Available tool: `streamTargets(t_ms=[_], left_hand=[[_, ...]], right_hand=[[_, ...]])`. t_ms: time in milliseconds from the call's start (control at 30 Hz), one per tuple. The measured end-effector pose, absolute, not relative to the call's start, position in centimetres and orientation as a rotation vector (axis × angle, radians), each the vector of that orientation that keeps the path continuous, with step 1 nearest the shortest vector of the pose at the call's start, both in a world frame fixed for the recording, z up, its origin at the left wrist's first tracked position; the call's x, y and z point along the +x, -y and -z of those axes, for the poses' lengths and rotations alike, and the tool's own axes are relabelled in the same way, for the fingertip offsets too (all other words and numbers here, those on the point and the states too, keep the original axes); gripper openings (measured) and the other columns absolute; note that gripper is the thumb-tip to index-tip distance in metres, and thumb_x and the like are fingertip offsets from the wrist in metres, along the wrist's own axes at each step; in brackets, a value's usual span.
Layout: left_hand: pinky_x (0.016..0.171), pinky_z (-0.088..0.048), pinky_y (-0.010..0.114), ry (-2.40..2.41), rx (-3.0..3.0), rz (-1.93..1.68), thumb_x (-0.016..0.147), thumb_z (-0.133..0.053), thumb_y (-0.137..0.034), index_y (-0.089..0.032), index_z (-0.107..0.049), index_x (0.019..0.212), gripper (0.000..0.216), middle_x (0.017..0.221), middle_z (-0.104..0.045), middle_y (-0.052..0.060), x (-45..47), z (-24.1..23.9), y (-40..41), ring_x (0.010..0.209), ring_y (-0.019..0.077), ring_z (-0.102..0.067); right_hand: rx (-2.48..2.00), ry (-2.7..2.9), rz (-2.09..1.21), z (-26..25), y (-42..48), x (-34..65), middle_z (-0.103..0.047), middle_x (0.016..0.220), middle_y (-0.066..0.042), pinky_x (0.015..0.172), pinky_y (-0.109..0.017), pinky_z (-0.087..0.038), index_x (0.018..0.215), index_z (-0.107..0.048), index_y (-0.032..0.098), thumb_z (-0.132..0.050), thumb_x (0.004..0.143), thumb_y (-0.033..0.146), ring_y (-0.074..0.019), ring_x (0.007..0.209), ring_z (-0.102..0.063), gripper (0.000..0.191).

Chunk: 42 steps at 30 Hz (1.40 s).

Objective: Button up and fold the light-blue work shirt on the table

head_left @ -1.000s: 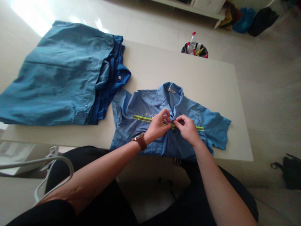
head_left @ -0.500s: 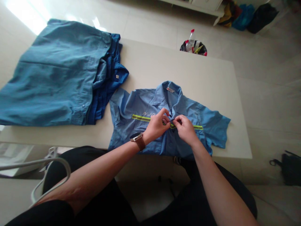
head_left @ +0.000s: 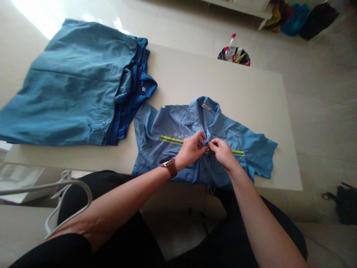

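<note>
A light blue short-sleeved shirt (head_left: 175, 115) lies face up on the white table (head_left: 178, 70), collar away from me, its lower part hanging over the near edge. A yellow-green reflective stripe crosses its chest, and pale lettering shows above the stripe on the left. My left hand (head_left: 192, 149), with a watch (head_left: 169, 165) on the wrist, pinches the front placket below the collar. Right beside it, my right hand (head_left: 223, 153) grips the same placket between thumb and fingers. The fingers cover the button and the cloth between them.
Left on the table is a stack of blue work garments (head_left: 75, 82), close to the shirt's left sleeve. Beyond the far edge stands a bin (head_left: 244, 57) with plastic bottles. A pale cable (head_left: 86, 190) loops by my left arm. Bags (head_left: 318, 20) lie on the floor at far right.
The view has shifted slightly, so everything sits a little further right. Both hands stay at the placket, with only small finger movements.
</note>
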<state>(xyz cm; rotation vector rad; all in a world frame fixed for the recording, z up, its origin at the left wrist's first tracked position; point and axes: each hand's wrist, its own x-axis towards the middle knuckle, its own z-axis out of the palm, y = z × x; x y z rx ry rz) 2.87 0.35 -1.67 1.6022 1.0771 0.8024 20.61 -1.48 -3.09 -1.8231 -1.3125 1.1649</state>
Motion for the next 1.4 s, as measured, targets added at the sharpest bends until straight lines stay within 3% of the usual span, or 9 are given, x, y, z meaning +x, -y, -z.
streamTargets(t_ms=[233, 367, 533, 700, 833, 933, 1100, 1267, 1400], left_hand=[[0.080, -0.048, 0.028, -1.123, 1.715, -0.720, 0.080, -0.062, -0.007, -0.022, -0.056, 0.106, 0.030, 0.085, -0.068, -0.002, 3.1, 2.1, 0.1, 0.079, 0.0143, -0.065], [0.093, -0.046, 0.038, -1.182, 1.829, -0.587, 0.091, -0.053, -0.015, -0.021, -0.056, 0.110, 0.020, 0.102, -0.071, 0.005, 3.2, 1.9, 0.4, 0.097, 0.0208, -0.065], [0.105, -0.043, 0.045, -1.348, 1.965, -0.499, 0.091, -0.049, -0.015, -0.022, -0.059, 0.115, 0.028, 0.123, -0.065, 0.010, 2.2, 1.4, -1.0, 0.121, 0.0267, -0.056], [0.123, -0.023, 0.061, -1.479, 2.105, -0.338, 0.095, -0.054, -0.029, -0.024, -0.056, 0.141, 0.046, 0.159, -0.044, 0.013, -0.8, 2.3, -2.5, 0.150, 0.0356, -0.032], [0.123, -0.007, 0.073, -1.494, 2.203, -0.147, 0.101, -0.046, -0.052, -0.036, -0.037, 0.161, 0.063, 0.172, -0.026, 0.003, -3.2, 3.2, -2.5, 0.160, 0.0400, -0.010], [0.125, -0.005, 0.070, -1.473, 2.302, -0.177, 0.102, -0.040, -0.057, -0.039, -0.035, 0.162, 0.063, 0.172, -0.026, 0.000, -4.1, 3.5, -2.7, 0.160, 0.0376, -0.011], [0.128, -0.002, 0.066, -1.446, 2.396, -0.245, 0.103, -0.038, -0.056, -0.037, -0.037, 0.161, 0.062, 0.172, -0.028, -0.001, -3.5, 4.3, -6.4, 0.160, 0.0338, -0.014], [0.126, 0.002, 0.070, -1.430, 2.409, -0.234, 0.105, -0.033, -0.046, -0.030, -0.039, 0.161, 0.059, 0.171, -0.031, 0.003, 0.2, 2.2, -14.1, 0.160, 0.0322, -0.017], [0.127, -0.006, 0.069, -1.494, 2.374, -0.340, 0.103, -0.036, -0.041, -0.024, -0.028, 0.165, 0.065, 0.173, -0.022, 0.008, 1.7, -0.2, -12.3, 0.161, 0.0345, -0.012]], right_hand=[[-1.844, 1.391, -0.994, 3.5, 1.8, 20.6, -0.061, 0.090, -0.006, 0.084, -0.039, -0.048, 0.070, -0.064, 0.021, -0.066, 0.080, 0.065, -0.0221, 0.086, -0.058, 0.045], [-1.854, 1.434, -0.882, 3.1, 1.6, 20.5, -0.062, 0.090, -0.007, 0.089, -0.041, -0.049, 0.077, -0.066, 0.021, -0.063, 0.084, 0.052, -0.0232, 0.090, -0.059, 0.032], [-1.882, 1.583, -0.630, 1.9, 1.3, 21.6, -0.064, 0.099, -0.009, 0.096, -0.044, -0.050, 0.091, -0.065, 0.021, -0.060, 0.084, 0.036, -0.0256, 0.098, -0.061, 0.018], [-2.161, 1.850, -0.446, 1.9, 2.2, 23.5, -0.060, 0.137, -0.016, 0.112, -0.056, -0.040, 0.128, -0.065, 0.022, -0.052, 0.094, 0.038, -0.0354, 0.133, -0.048, 0.039], [-2.505, 1.942, -0.461, 3.6, 3.8, 24.8, -0.025, 0.171, -0.003, 0.113, -0.076, -0.026, 0.159, -0.037, 0.040, -0.039, 0.102, 0.055, -0.0452, 0.155, -0.015, 0.060], [-2.524, 2.001, -0.354, 4.7, 4.3, 25.7, -0.016, 0.175, 0.002, 0.116, -0.076, -0.021, 0.164, -0.025, 0.042, -0.029, 0.104, 0.057, -0.0413, 0.158, -0.006, 0.061], [-2.461, 2.065, -0.204, 5.3, 0.7, 27.9, -0.021, 0.173, 0.002, 0.119, -0.071, -0.020, 0.163, -0.028, 0.042, -0.026, 0.106, 0.054, -0.0370, 0.159, -0.008, 0.059], [-2.540, 2.051, -0.171, 2.5, -8.0, 29.4, -0.022, 0.173, -0.002, 0.120, -0.073, -0.017, 0.164, -0.029, 0.035, -0.027, 0.106, 0.050, -0.0404, 0.158, -0.009, 0.060], [-2.500, 1.943, -0.077, 0.0, -8.9, 27.7, -0.021, 0.174, -0.003, 0.119, -0.074, -0.022, 0.165, -0.029, 0.031, -0.030, 0.105, 0.048, -0.0433, 0.158, -0.008, 0.062]])
